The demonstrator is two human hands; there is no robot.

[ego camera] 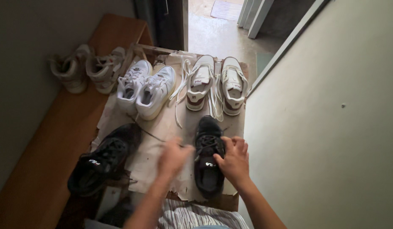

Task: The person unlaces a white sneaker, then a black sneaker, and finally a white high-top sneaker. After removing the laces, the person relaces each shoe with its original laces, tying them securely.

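A low wooden bench (56, 140) is seen running from near left to far, with a worn sheet of paper or card (162, 131) spread over its right part. On the sheet, an all-white pair of trainers (146, 90) is set at the far left and a white pair with dark red trim (216, 85), laces loose, at the far right; another pale pair (88, 68) stands further left on the bare wood. One black trainer (104, 159) lies at the near left.

The other black trainer (209, 157) stands near right, toe pointing far. Its right side is gripped by the right hand (233, 159), fingers curled over the laced area. The left hand (174, 156) is blurred just left of the shoe; whether it is closed on a lace cannot be told.

The lacing would best be handled with the shoe kept pinned flat, and each lace drawn evenly rather than jerked.
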